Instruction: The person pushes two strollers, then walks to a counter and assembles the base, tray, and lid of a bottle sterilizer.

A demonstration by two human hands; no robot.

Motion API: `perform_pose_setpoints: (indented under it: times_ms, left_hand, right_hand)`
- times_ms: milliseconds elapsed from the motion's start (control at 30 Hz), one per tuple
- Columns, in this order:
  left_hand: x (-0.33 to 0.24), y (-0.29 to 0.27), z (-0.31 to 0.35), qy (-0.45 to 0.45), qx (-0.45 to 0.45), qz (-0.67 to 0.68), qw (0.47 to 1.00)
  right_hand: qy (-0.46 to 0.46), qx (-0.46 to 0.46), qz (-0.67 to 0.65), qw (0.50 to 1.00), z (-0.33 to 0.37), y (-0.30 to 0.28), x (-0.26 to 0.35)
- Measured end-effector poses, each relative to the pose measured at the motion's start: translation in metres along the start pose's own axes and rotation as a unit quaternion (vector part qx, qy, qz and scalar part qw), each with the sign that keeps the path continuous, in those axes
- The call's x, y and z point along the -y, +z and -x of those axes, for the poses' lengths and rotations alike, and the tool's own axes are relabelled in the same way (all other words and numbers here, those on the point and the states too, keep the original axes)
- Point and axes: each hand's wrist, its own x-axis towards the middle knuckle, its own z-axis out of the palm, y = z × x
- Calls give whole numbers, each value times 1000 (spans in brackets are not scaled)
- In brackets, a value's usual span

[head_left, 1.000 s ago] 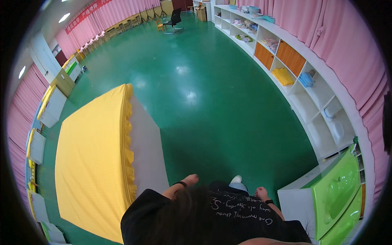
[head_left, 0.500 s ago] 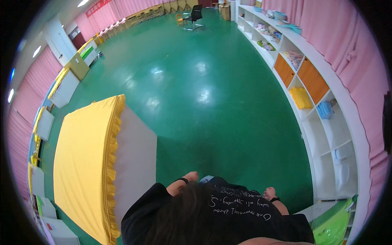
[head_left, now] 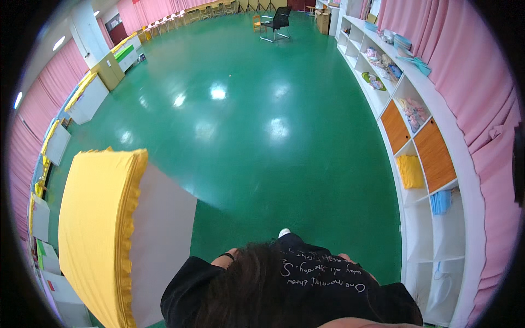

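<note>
My left hand [head_left: 234, 252] hangs close to my body, with a dark band at its wrist. Hair and my dark shirt [head_left: 322, 273] cover most of it, fingers included. Of my right hand [head_left: 344, 257] only a small part shows past the shirt's other side; its fingers are hidden too. Neither hand visibly touches any furniture. To my left, nearest my left hand, stands a white table-like block with a frilled yellow cloth [head_left: 98, 218] over its top. The tip of a white shoe [head_left: 284, 232] pokes out ahead of me on the green floor [head_left: 246, 164].
Along the right runs a white shelf unit [head_left: 404, 229] with orange doors [head_left: 435, 156], folded yellow cloth [head_left: 410, 171] and blue cloth [head_left: 440, 202]. A black chair [head_left: 278, 24] stands far ahead. More yellow-topped tables [head_left: 90, 101] line the left wall; pink curtains [head_left: 465, 82] hang at both sides.
The yellow-covered table has slid lower and leftward in view, and the shelves have shifted down. Both hands, plainer to see before, have drawn back behind my shirt and hair. A white shoe tip now shows.
</note>
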Motion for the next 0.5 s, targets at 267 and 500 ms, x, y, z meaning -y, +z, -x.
perform_pose_setpoints:
  times_ms: [267,500]
  left_hand:
    - [-123,-154,-126,72,-68,-17,995]
    - [-194,-237,-225,136,-98,-5,986]
  right_hand:
    - [52,-201,-84,975,-189,-128,65]
    - [116,81,-65,988,-275,-198,153]
